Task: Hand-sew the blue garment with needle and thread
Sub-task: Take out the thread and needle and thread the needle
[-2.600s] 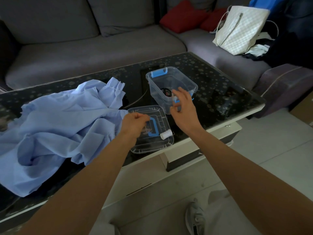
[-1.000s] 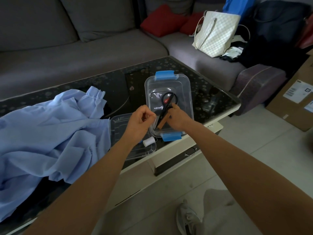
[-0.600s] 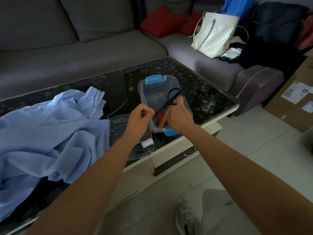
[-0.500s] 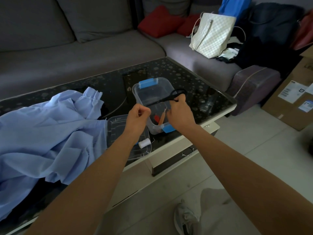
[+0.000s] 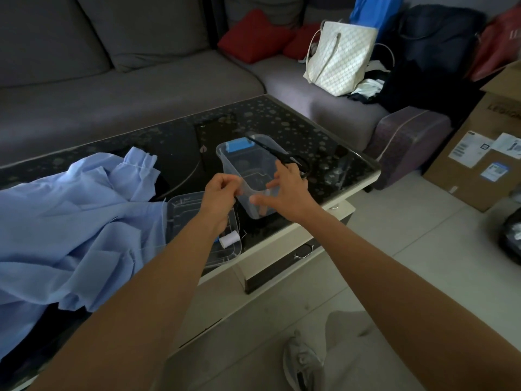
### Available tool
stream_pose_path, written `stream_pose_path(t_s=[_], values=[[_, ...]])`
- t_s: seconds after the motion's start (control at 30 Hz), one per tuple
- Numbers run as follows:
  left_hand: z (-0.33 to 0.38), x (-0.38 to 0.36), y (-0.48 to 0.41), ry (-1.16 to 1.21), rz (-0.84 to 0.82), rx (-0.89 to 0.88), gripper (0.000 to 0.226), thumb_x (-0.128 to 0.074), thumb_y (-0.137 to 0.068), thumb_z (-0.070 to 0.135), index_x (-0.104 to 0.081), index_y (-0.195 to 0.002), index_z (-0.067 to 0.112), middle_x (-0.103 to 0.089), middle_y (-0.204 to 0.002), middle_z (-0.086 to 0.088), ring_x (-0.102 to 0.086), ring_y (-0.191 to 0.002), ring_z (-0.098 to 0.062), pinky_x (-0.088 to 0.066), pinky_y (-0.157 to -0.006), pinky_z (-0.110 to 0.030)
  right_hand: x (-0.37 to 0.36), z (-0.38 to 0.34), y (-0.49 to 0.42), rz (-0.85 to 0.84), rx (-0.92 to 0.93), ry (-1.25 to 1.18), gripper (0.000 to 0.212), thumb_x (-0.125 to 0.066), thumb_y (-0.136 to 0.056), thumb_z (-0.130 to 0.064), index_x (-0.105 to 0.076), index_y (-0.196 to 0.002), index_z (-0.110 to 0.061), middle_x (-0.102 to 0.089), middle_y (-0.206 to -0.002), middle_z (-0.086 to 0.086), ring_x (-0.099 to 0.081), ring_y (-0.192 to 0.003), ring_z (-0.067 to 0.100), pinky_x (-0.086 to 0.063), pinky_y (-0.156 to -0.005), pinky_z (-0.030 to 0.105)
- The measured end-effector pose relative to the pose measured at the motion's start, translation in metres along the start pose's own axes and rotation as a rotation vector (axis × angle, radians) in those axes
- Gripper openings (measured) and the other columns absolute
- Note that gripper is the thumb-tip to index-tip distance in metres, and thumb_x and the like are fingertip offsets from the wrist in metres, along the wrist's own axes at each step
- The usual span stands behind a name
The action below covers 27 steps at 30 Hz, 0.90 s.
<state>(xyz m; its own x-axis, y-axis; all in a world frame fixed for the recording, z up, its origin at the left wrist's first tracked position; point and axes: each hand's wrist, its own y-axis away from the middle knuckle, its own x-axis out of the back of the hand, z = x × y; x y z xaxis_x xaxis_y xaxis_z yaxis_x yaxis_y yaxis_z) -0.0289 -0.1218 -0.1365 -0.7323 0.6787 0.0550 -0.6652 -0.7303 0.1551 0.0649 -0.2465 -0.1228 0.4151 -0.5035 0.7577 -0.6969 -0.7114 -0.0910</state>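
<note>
The light blue garment [image 5: 70, 221] lies crumpled on the left of the black glass table [image 5: 324, 145]. My left hand [image 5: 221, 190] pinches a thin white thread that hangs down to the white spool [image 5: 229, 239] on the clear lid [image 5: 186, 207]. My right hand [image 5: 286, 190] has its fingers spread against the near right side of the tilted clear box [image 5: 239, 165] with blue clips. Black scissors [image 5: 284, 155] lie across the box's far right rim, just past my fingertips. No needle shows.
A grey sofa wraps round the table's far and right sides, with red cushions [image 5: 253, 35] and a white tote bag [image 5: 341, 57] on it. A cardboard box [image 5: 479, 165] stands on the floor at the right. My shoe [image 5: 303, 362] is below the table edge.
My right hand lifted the black scissors out of the clear box, moved them to its far right rim and opened its fingers. The box tipped and shifted left. My left hand kept its pinch.
</note>
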Motion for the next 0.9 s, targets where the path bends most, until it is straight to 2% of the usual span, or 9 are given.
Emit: stream_pose_path(t_s=[0.1, 0.23, 0.37, 0.43, 0.5, 0.63, 0.73, 0.83, 0.9], values=[[-0.002, 0.007, 0.003, -0.007, -0.052, 0.04, 0.008, -0.054, -0.096, 0.014, -0.058, -0.09, 0.017, -0.059, -0.093, -0.008, -0.052, -0.084, -0.015, -0.04, -0.07, -0.026, -0.005, 0.003, -0.002, 0.034, 0.014, 0.091, 0.083, -0.078, -0.076, -0.04, -0.034, -0.142, -0.015, -0.035, -0.138, 0.008, -0.037, -0.131, 0.025, -0.019, -0.117, 0.047], [0.0, 0.012, 0.008, -0.046, -0.041, 0.025, 0.005, -0.057, -0.095, 0.016, -0.06, -0.092, 0.016, -0.057, -0.091, -0.004, -0.052, -0.085, -0.013, -0.041, -0.079, -0.031, -0.012, 0.007, -0.011, 0.131, -0.003, 0.035, 0.076, -0.074, -0.083, -0.031, -0.034, -0.144, -0.011, -0.034, -0.138, 0.011, -0.043, -0.127, 0.026, -0.036, -0.11, 0.047], [0.003, 0.022, 0.013, -0.093, 0.009, 0.024, 0.004, -0.059, -0.095, 0.018, -0.063, -0.095, 0.016, -0.059, -0.091, -0.001, -0.054, -0.089, -0.013, -0.045, -0.087, -0.032, -0.01, 0.001, -0.011, 0.245, 0.09, -0.117, 0.073, -0.069, -0.088, -0.018, -0.028, -0.148, -0.011, -0.034, -0.135, 0.008, -0.047, -0.118, 0.012, -0.041, -0.108, 0.044], [0.002, 0.03, 0.014, -0.101, 0.051, 0.067, 0.004, -0.061, -0.094, 0.019, -0.063, -0.091, 0.018, -0.061, -0.091, -0.001, -0.058, -0.093, -0.017, -0.049, -0.091, -0.038, -0.008, -0.006, -0.007, 0.35, 0.183, -0.149, 0.059, -0.059, -0.094, -0.014, -0.034, -0.147, -0.01, -0.041, -0.129, 0.006, -0.046, -0.108, 0.005, -0.043, -0.104, 0.038], [0.002, 0.04, 0.018, -0.12, 0.089, 0.127, 0.004, -0.064, -0.091, 0.023, -0.064, -0.088, 0.021, -0.065, -0.096, -0.005, -0.062, -0.098, -0.023, -0.052, -0.092, -0.044, -0.007, -0.016, -0.003, 0.378, 0.238, -0.267, 0.046, -0.049, -0.099, -0.009, -0.041, -0.144, -0.01, -0.047, -0.121, 0.005, -0.054, -0.097, 0.007, -0.051, -0.089, 0.026], [0.0, 0.066, 0.025, -0.138, 0.155, 0.155, 0.007, -0.07, -0.088, 0.026, -0.067, -0.088, 0.02, -0.071, -0.095, -0.01, -0.068, -0.087, -0.023, -0.058, -0.078, -0.038, -0.009, -0.04, 0.007, 0.296, 0.256, -0.422, 0.032, -0.043, -0.103, -0.012, -0.055, -0.132, -0.014, -0.062, -0.104, 0.0, -0.059, -0.055, 0.009, -0.05, -0.055, 0.018], [0.003, 0.088, 0.035, -0.134, 0.233, 0.128, 0.004, -0.069, -0.089, 0.02, -0.067, -0.086, 0.017, -0.069, -0.086, -0.01, -0.066, -0.076, -0.021, -0.055, -0.062, -0.025, -0.019, -0.054, 0.015, 0.181, 0.262, -0.453, 0.035, -0.047, -0.102, -0.012, -0.054, -0.136, -0.016, -0.069, -0.103, -0.003, -0.059, -0.046, 0.009, -0.05, -0.051, 0.016], [0.002, 0.109, 0.048, -0.163, 0.328, 0.089, 0.012, -0.069, -0.088, 0.014, -0.065, -0.077, 0.01, -0.059, -0.062, -0.002, -0.052, -0.059, -0.014, -0.043, -0.045, -0.011, -0.036, -0.061, 0.021, 0.077, 0.268, -0.377, 0.041, -0.049, -0.101, -0.014, -0.048, -0.141, -0.022, -0.069, -0.107, -0.009, -0.061, -0.047, 0.012, -0.055, -0.054, 0.022], [-0.004, 0.123, 0.052, -0.198, 0.353, 0.093, 0.022, -0.071, -0.087, 0.013, -0.062, -0.067, 0.01, -0.053, -0.052, 0.003, -0.045, -0.055, -0.009, -0.04, -0.049, -0.013, -0.048, -0.061, 0.022, 0.025, 0.248, -0.242, 0.04, -0.051, -0.1, -0.015, -0.049, -0.139, -0.02, -0.07, -0.111, -0.004, -0.061, -0.052, 0.006, -0.055, -0.057, 0.018]])
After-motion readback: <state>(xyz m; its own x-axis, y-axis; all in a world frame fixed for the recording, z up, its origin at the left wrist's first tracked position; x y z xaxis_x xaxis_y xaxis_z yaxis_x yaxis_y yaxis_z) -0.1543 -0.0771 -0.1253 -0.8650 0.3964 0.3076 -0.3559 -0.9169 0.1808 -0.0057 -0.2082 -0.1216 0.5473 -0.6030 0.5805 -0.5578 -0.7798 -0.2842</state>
